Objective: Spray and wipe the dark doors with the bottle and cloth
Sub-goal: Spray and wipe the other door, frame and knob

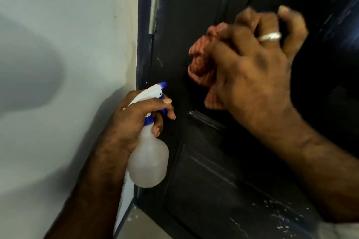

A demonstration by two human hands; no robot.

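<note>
A dark panelled door (204, 170) fills the right of the head view. My right hand (252, 75) grips a bunched reddish cloth (202, 58) and presses it against the door's upper panel; the hand is blurred. A silver ring sits on one finger. My left hand (136, 120) holds a translucent white spray bottle (148, 161) by its neck, below and left of the cloth. Its blue-and-white spray head (157, 89) points at the door, with a finger lying over the trigger.
A pale wall (64, 54) meets the dark door frame (142, 35) on the left. A metal hinge (155, 0) runs down the frame at the top. White specks and streaks mark the door's lower right. A strip of pale floor (143, 225) shows at the bottom.
</note>
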